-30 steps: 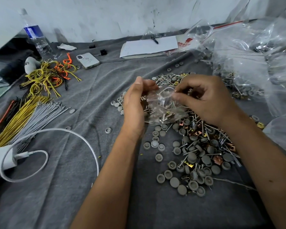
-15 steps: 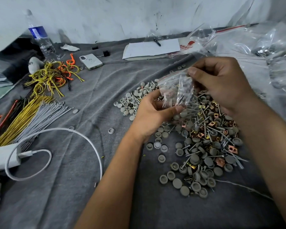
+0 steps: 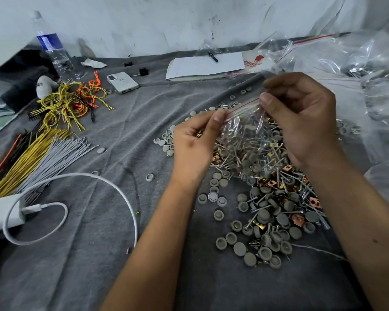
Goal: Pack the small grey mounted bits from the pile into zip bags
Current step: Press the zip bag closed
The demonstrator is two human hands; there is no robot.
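**Head view: both hands pinching the zip bag over the pile**

Head camera shows me my left hand (image 3: 192, 144) pinching the left end of the zip bag (image 3: 240, 135) at its red-lined top edge, thumb pressed on the plastic. My right hand (image 3: 301, 122) pinches the same edge at the other end, thumb and forefinger closed on it, the other fingers curled. Between them the bag hangs clear and filled with small grey mounted bits on metal shanks.

Directly below lies the pile (image 3: 270, 212) of grey bits, mixed with copper-coloured clips, spreading across the grey cloth surface (image 3: 99, 265) toward me.

Farther left, a white cable (image 3: 112, 182) loops from a white charger (image 3: 0, 212), beside bundles of yellow and grey wires (image 3: 38, 158). Toward the wall I see a phone (image 3: 122, 82), a water bottle (image 3: 54, 50) and a notepad (image 3: 204, 66). More clear bags (image 3: 368, 63) are heaped at the right.
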